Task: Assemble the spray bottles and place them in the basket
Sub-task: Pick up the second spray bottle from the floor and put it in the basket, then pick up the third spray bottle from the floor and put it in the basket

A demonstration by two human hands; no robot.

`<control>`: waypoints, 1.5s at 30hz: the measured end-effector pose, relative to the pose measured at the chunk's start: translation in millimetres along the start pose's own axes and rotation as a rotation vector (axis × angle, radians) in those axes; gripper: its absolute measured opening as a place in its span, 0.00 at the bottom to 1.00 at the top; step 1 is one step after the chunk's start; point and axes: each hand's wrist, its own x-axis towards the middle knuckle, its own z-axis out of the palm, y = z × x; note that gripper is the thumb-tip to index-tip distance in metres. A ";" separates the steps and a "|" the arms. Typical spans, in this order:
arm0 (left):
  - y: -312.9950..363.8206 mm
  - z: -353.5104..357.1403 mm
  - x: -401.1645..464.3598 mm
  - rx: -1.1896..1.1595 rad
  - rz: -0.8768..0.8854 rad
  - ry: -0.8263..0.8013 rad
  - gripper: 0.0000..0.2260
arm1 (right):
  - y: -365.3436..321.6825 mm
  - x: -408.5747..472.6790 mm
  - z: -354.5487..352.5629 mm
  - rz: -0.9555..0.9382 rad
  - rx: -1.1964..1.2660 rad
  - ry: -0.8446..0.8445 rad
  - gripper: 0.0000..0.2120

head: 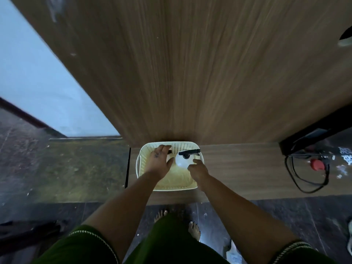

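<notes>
1. A cream basket (pixel 146 159) with perforated walls sat on a low wooden shelf (pixel 238 168), pushed up against a tall wooden panel (pixel 190 73).
2. Inside the basket stood a white spray bottle (pixel 182 161) with a black trigger head (pixel 190 152), the nozzle pointing to the right along the far wall.
3. The left hand (pixel 160 161) reached down into the basket with its fingers spread wide, covering a second bottle; only a sliver of white and a bit of black showed past the fingers, and I could not tell whether the hand gripped it or merely rested on it.
4. The right hand (pixel 198 169) hung just beside the white spray bottle, fingers loosely parted, with one fingertip at or near the bottle's side; it held nothing.
5. The person stood barefoot on the dark floor (pixel 66 168), wearing green clothing with pale trim at the sleeves.
6. Further right on the shelf lay a black cable (pixel 297 180) with a red piece (pixel 317 164) near it.
</notes>
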 end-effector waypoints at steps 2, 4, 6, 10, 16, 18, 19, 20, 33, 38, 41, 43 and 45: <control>-3.1 -9.5 -17.4 -0.005 -0.048 0.056 0.23 | -6.6 -11.1 4.3 -0.033 -0.082 0.000 0.24; -10.3 -17.9 -35.3 0.016 -0.074 0.116 0.22 | -13.2 -20.2 11.7 -0.094 -0.170 -0.011 0.22; -21.0 -23.9 -56.1 0.074 -0.085 0.147 0.22 | -18.4 -28.2 21.8 -0.158 -0.273 -0.022 0.20; -47.0 -25.8 -108.5 0.068 -0.219 0.200 0.24 | -24.4 -49.7 50.9 -0.251 -0.510 -0.082 0.20; -97.3 -27.9 -215.5 -0.102 -0.578 0.353 0.28 | -7.9 -92.9 121.1 -0.389 -0.711 -0.250 0.20; -110.7 -26.2 -256.3 -0.151 -0.663 0.418 0.28 | 1.8 -112.0 150.7 -0.452 -0.769 -0.319 0.18; -116.7 -23.8 -277.4 -0.173 -0.704 0.453 0.28 | 8.2 -122.3 166.3 -0.487 -0.799 -0.356 0.17; -122.2 -20.5 -299.1 -0.192 -0.748 0.488 0.28 | 15.5 -134.6 181.7 -0.519 -0.824 -0.396 0.17; -127.1 74.3 -631.0 -0.393 -1.349 0.741 0.31 | 201.7 -320.3 332.2 -0.957 -1.370 -0.756 0.19; -93.9 124.8 -760.3 -0.452 -1.594 0.853 0.31 | 322.9 -414.5 360.7 -1.038 -1.471 -0.971 0.18; -68.9 158.4 -818.0 -0.509 -1.726 0.917 0.30 | 397.2 -459.9 366.5 -1.075 -1.551 -1.102 0.18; -50.8 182.8 -850.2 -0.558 -1.827 0.966 0.30 | 442.8 -484.1 367.5 -1.125 -1.648 -1.196 0.19; -32.3 206.7 -875.9 -0.626 -1.915 1.017 0.30 | 483.4 -502.4 368.3 -1.162 -1.742 -1.259 0.19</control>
